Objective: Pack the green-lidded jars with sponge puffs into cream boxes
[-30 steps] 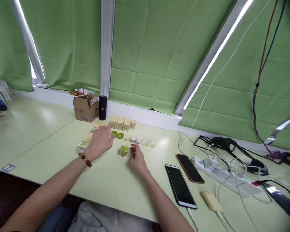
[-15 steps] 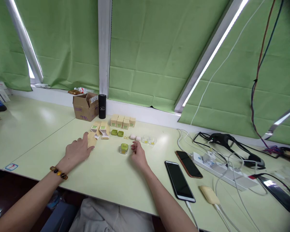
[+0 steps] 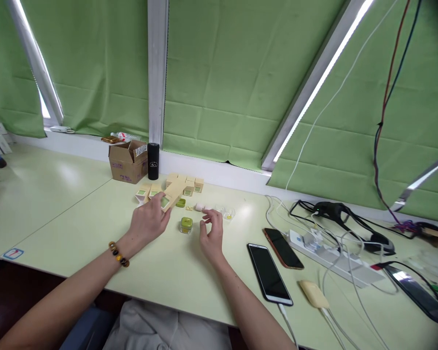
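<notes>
My left hand (image 3: 149, 221) is closed on a small tan paper box (image 3: 175, 190), unfolded long and raised over the table, with a green label on its near end. My right hand (image 3: 212, 236) hovers with its fingers curled but apart, and nothing shows in it. Between the hands stands a small clear jar with a green lid (image 3: 186, 224). Just beyond the right fingertips lie pale pink pieces (image 3: 199, 207) and clear cups (image 3: 228, 213). A green tray-like piece (image 3: 181, 202) sits past the jar, close to small yellow bits (image 3: 189, 208). The raised box partly hides things behind it.
Open tan boxes (image 3: 142, 192) stand left of the raised box, and closed ones (image 3: 199, 184) behind it. A cardboard carton (image 3: 127, 165) and a black tumbler (image 3: 154, 161) are at the back. Phones (image 3: 270, 273), a power strip (image 3: 336, 257) and cables lie right.
My left hand has moved right and lifted the tan box, which now stretches out above the other boxes. My right hand has risen slightly and its fingers have turned upward.
</notes>
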The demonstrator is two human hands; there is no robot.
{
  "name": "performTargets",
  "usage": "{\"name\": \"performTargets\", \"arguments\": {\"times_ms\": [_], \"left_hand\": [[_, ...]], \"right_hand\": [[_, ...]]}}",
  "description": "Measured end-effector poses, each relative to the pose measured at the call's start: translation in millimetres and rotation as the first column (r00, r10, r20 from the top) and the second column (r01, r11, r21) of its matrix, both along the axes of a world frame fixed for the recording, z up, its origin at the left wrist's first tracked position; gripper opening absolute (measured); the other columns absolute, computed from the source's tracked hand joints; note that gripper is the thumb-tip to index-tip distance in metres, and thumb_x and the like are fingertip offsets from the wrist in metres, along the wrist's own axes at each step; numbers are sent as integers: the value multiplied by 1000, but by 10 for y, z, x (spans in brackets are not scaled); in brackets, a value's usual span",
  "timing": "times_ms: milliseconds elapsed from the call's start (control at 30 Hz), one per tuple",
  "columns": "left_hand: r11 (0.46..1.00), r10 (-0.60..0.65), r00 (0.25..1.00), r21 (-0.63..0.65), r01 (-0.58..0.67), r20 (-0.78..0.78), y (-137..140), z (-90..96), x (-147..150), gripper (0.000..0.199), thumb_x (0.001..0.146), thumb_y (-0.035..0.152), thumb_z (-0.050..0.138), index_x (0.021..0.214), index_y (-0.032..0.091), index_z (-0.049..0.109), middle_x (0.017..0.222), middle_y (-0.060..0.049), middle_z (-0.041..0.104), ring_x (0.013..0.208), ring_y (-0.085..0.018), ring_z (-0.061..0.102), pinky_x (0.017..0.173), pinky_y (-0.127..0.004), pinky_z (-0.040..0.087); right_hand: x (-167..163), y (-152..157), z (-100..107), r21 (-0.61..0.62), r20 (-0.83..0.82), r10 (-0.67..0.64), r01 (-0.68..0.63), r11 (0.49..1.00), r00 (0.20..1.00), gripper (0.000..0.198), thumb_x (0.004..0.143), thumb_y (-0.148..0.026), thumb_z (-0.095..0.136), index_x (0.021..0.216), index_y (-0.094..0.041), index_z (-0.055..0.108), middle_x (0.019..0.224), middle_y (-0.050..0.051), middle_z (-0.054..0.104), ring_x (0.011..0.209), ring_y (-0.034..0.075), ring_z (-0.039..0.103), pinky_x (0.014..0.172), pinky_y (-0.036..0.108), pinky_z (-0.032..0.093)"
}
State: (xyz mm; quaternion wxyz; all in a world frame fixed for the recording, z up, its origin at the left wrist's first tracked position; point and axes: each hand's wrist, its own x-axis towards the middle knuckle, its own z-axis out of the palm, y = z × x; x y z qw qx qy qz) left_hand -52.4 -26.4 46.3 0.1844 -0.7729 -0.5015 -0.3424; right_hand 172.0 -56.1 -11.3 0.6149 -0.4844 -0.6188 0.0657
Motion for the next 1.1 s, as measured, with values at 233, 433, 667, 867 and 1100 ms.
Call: {"name": "performTargets", "arguments": {"times_ms": [233, 433, 667, 867, 1100], "left_hand": [[918, -333, 942, 219, 331, -28, 258, -82, 444, 48, 99, 35, 57, 138, 16, 36, 128, -20, 68, 88, -26, 75, 68, -35, 55], [834, -549, 832, 124, 538, 78, 170, -260, 502, 63, 97, 35, 60, 149, 18, 28, 146, -23, 55, 126, -33, 63, 95, -49, 57], [681, -690, 661, -44, 731, 295, 190, -126, 265, 48, 102, 23, 44, 150, 24, 40, 156, -14, 47, 146, -28, 45, 117, -51, 42], [578, -680, 602, -198, 791, 418, 170, -123, 288, 45, 100, 30, 55, 145, 29, 50, 163, -12, 35, 146, -30, 43, 112, -50, 49], [560, -611, 509, -124, 819, 607, 186, -244, 360, 37, 96, 30, 63, 134, 31, 62, 154, -12, 39, 120, -25, 62, 97, -44, 60]], "right_hand": [[-128, -131, 92, 46, 111, 194, -201, 979, 975, 48, 102, -30, 50, 149, -34, 45, 150, 10, 29, 132, 26, 50, 114, 52, 44], [-89, -139, 135, 19, -6, 248, -247, 969, 969, 35, 103, -37, 50, 136, -33, 61, 147, 11, 34, 140, 29, 45, 110, 50, 50], [5, -120, 186, 17, -188, 283, -285, 958, 940, 34, 100, -43, 52, 126, -29, 68, 140, 11, 38, 128, 27, 51, 92, 40, 58], [36, -94, 136, -42, -221, 337, -355, 934, 915, 36, 95, -43, 56, 127, -30, 67, 140, 9, 37, 102, 21, 60, 84, 39, 58], [34, -81, 110, -75, -267, 369, -400, 913, 890, 38, 92, -44, 62, 129, -33, 66, 142, 9, 36, 97, 20, 62, 83, 39, 59]]}}
